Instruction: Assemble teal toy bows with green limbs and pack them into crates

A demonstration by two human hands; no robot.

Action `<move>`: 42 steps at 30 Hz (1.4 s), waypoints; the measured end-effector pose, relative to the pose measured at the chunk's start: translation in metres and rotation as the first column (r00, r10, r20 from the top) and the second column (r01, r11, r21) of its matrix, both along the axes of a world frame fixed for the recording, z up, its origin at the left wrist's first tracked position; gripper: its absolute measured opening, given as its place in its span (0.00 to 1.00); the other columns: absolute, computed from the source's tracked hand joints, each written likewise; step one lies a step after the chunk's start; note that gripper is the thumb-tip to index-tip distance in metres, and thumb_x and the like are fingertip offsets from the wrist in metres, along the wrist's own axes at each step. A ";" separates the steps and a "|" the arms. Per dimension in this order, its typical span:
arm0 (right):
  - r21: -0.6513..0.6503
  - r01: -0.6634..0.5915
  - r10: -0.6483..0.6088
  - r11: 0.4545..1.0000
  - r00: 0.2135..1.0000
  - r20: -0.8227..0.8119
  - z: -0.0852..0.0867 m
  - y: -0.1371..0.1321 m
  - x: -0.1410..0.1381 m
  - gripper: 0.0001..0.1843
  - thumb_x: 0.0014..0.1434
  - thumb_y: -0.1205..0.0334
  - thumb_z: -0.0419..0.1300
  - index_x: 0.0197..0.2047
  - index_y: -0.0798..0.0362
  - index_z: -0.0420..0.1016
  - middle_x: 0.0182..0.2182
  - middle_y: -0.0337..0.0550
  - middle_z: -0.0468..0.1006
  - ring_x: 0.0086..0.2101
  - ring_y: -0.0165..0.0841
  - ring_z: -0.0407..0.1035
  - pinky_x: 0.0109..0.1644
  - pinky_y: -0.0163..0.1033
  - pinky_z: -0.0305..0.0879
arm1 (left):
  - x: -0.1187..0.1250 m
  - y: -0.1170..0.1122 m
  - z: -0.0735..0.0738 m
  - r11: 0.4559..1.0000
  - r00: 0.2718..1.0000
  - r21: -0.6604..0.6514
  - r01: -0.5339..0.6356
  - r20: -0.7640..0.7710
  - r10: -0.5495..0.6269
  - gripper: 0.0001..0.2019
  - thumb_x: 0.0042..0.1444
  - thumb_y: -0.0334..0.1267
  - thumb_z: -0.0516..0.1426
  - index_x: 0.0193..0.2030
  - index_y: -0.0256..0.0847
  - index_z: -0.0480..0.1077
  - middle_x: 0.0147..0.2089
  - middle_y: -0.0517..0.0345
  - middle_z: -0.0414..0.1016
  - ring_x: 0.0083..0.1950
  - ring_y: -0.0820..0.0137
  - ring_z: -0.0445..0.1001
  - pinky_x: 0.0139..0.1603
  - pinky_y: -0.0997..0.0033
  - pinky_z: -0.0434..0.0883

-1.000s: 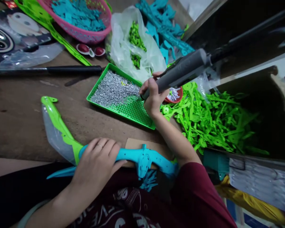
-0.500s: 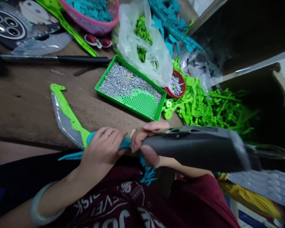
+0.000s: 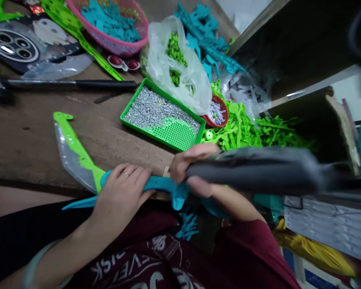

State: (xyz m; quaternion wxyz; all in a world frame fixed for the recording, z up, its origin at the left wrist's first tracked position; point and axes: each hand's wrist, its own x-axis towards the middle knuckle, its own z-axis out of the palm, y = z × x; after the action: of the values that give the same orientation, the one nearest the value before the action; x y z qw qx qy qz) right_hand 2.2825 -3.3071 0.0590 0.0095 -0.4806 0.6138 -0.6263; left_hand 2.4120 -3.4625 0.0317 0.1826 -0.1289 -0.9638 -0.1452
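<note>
A toy blade with a green and clear blade [image 3: 75, 154] and a teal handle [image 3: 164, 186] lies across the table's near edge. My left hand [image 3: 120, 196] presses down on the teal handle, fingers curled over it. My right hand [image 3: 189, 170] is wrapped round a grey powered screwdriver [image 3: 258, 170], whose tip sits at the teal handle's middle. A green tray [image 3: 162, 116] holding many small silver screws lies just beyond my hands.
A pink basket [image 3: 114, 24] of teal parts and a plastic bag [image 3: 177, 60] of green parts stand at the back. A heap of green parts [image 3: 258, 128] lies to the right. A small red dish [image 3: 218, 114] sits by the tray. A black-handled hammer [image 3: 63, 84] lies at the left.
My right hand has brought the screwdriver back from the screw tray down to the teal handle. My left hand stays on the handle.
</note>
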 end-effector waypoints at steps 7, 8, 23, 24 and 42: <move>-0.257 0.509 -0.465 0.821 0.859 0.215 0.003 -0.037 -0.114 0.23 0.60 0.37 0.57 0.48 0.45 0.61 0.20 0.26 0.59 0.17 0.28 0.61 0.24 0.36 0.62 | -0.013 0.065 0.004 0.987 0.994 0.116 0.110 -0.002 -0.111 0.14 0.62 0.35 0.57 0.53 0.34 0.70 0.57 0.44 0.73 0.61 0.54 0.70 0.66 0.49 0.66; -0.230 0.516 -0.476 0.825 0.855 0.207 -0.003 -0.042 -0.123 0.25 0.60 0.35 0.56 0.48 0.46 0.62 0.20 0.27 0.59 0.18 0.27 0.61 0.25 0.36 0.62 | -0.018 0.076 0.002 0.992 0.995 0.084 0.095 0.012 -0.097 0.14 0.61 0.37 0.59 0.52 0.34 0.71 0.54 0.44 0.75 0.59 0.53 0.71 0.64 0.48 0.68; -0.235 0.530 -0.492 0.815 0.846 0.205 -0.018 -0.050 -0.133 0.25 0.60 0.34 0.56 0.48 0.45 0.64 0.20 0.27 0.58 0.18 0.27 0.61 0.26 0.38 0.64 | -0.044 0.099 -0.015 0.970 0.987 0.200 0.138 0.051 -0.151 0.06 0.59 0.28 0.57 0.42 0.37 0.72 0.42 0.53 0.77 0.52 0.59 0.74 0.63 0.50 0.69; -0.241 0.536 -0.496 0.809 0.843 0.209 -0.018 -0.050 -0.133 0.24 0.60 0.35 0.56 0.48 0.45 0.64 0.21 0.27 0.58 0.18 0.27 0.62 0.26 0.38 0.64 | -0.044 0.100 -0.015 0.973 0.989 0.188 0.134 0.037 -0.144 0.05 0.59 0.28 0.57 0.41 0.37 0.72 0.42 0.53 0.77 0.52 0.59 0.74 0.63 0.50 0.69; -0.213 0.553 -0.527 0.806 0.833 0.166 -0.027 -0.052 -0.147 0.29 0.59 0.32 0.54 0.50 0.45 0.63 0.21 0.28 0.62 0.19 0.29 0.62 0.26 0.37 0.60 | 0.034 0.001 0.025 0.991 0.988 0.130 -0.025 -0.151 0.044 0.10 0.64 0.30 0.58 0.52 0.35 0.69 0.53 0.44 0.77 0.58 0.56 0.73 0.64 0.43 0.67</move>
State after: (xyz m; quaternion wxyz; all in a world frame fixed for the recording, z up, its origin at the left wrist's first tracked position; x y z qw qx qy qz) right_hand 2.1357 -3.3588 0.0323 -0.2000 -0.2516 0.6390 -0.6988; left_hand 2.4460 -3.4619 0.0566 0.2667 -0.1110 -0.9377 -0.1930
